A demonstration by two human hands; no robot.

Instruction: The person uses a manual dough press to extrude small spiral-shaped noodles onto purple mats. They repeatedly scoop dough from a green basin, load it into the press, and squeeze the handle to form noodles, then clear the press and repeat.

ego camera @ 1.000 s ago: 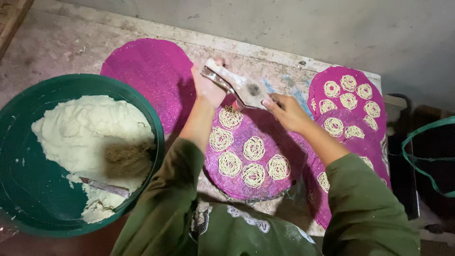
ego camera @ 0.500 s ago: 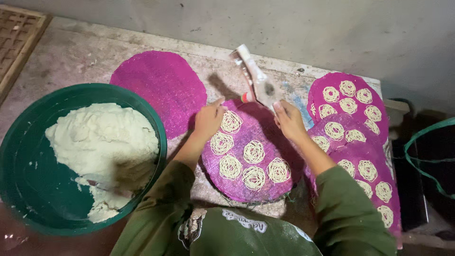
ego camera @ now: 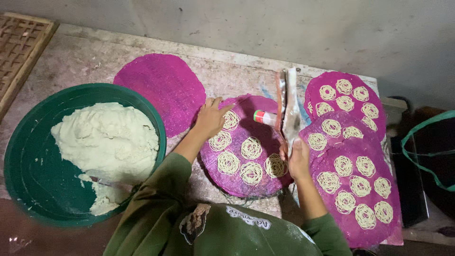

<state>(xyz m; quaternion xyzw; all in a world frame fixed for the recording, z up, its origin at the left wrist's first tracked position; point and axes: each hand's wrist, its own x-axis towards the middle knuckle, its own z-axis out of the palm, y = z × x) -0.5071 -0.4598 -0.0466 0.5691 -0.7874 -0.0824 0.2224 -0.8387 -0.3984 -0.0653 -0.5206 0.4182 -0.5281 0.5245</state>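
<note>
My left hand (ego camera: pixel 211 117) rests on the upper left edge of a round pink woven mat (ego camera: pixel 246 189) that carries several coils of pale noodle dough. My right hand (ego camera: pixel 297 159) grips the lower end of a long dough-smeared hand press (ego camera: pixel 290 109), which lies upright along the mat's right edge. A small white bottle with a red and green cap (ego camera: pixel 264 117) lies on the mat beside the press.
A big green basin (ego camera: pixel 28 180) with a mound of white dough (ego camera: pixel 106 140) sits at the left. An empty pink mat (ego camera: pixel 161 87) lies behind. Filled pink mats (ego camera: pixel 353 166) overlap at the right. A wooden lattice tray (ego camera: pixel 21 45) is far left.
The press came out of both hands and now rests at the mat's right edge under my right hand. My left hand moved down onto the mat's left edge.
</note>
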